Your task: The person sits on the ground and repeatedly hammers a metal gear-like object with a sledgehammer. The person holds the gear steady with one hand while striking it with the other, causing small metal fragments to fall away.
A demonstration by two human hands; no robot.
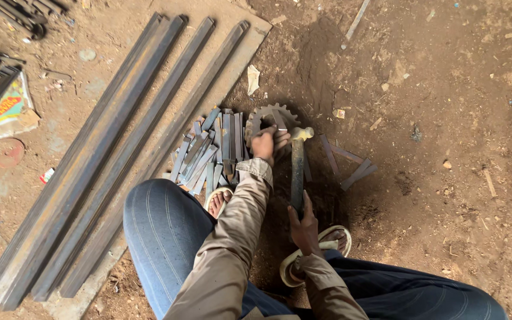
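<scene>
A: From the head view, the left hand point(264, 144) rests on the gear point(271, 118), fingers pinching a small strip point(280, 120) against it. The right hand point(303, 228) has its fingers wrapped around the hammer point(297, 166) handle, just right of the gear.

B: Best keep the fingertips clear of the hammer head. The strip's far end is hidden, and the pile point(208, 151) left of the gear blurs together.
</scene>
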